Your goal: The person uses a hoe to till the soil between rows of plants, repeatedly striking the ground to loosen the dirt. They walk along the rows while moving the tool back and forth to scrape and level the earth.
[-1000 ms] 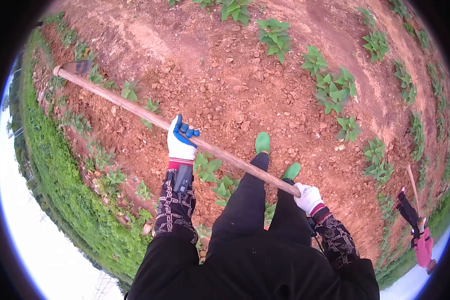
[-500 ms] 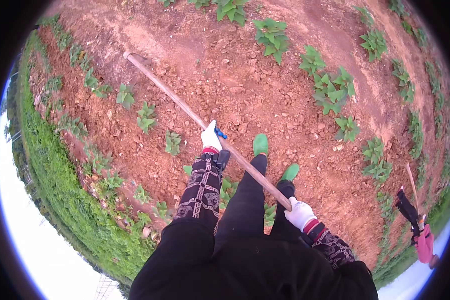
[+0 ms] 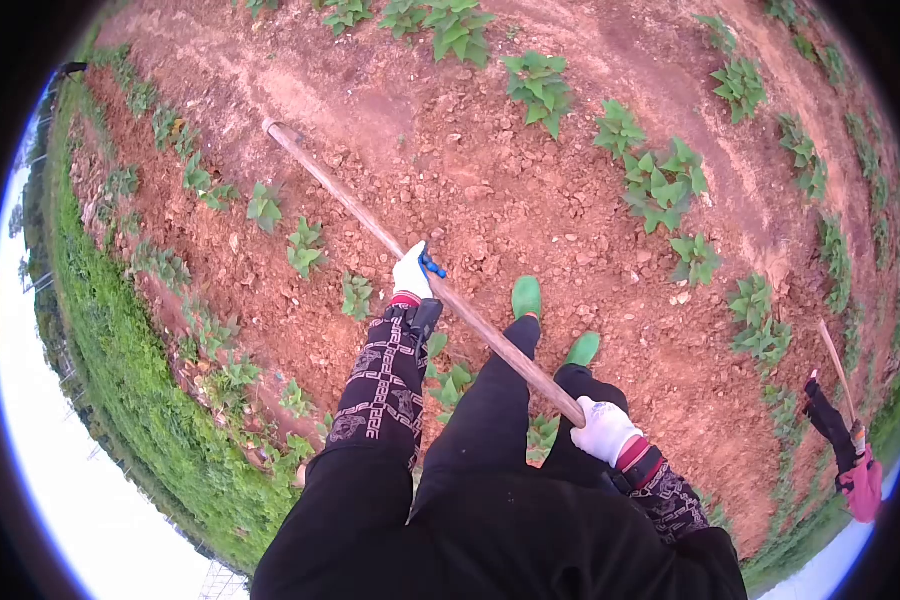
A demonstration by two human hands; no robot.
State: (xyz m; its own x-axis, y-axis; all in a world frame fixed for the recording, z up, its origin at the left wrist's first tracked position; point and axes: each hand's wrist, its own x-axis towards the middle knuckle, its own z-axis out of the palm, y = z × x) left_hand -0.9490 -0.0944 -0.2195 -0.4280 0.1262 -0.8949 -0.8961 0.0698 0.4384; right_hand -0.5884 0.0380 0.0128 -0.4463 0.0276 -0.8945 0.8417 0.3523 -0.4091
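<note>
A long-handled hoe [image 3: 345,200] slants across the view from upper left to lower right. My left hand [image 3: 413,272], in a white glove with blue on the fingers, is closed around the middle of its wooden handle. Near the handle's lower end, my right hand [image 3: 606,432] grips it in a white glove. The hoe's far end is over reddish, cloddy soil [image 3: 450,180]; its blade is hard to make out there. Leafy green plants [image 3: 356,296] stand close to my left hand.
Rows of leafy plants [image 3: 662,190] run along the right and the upper part. My green shoes [image 3: 526,297] are planted on the soil below the handle. Dense green growth [image 3: 140,400] borders the left. At far right, another person [image 3: 858,485] in pink holds a long pole.
The hoe's far end has shifted slightly right and down, and my left hand has moved a little left. Both hands keep their hold. The other person appears slightly farther right.
</note>
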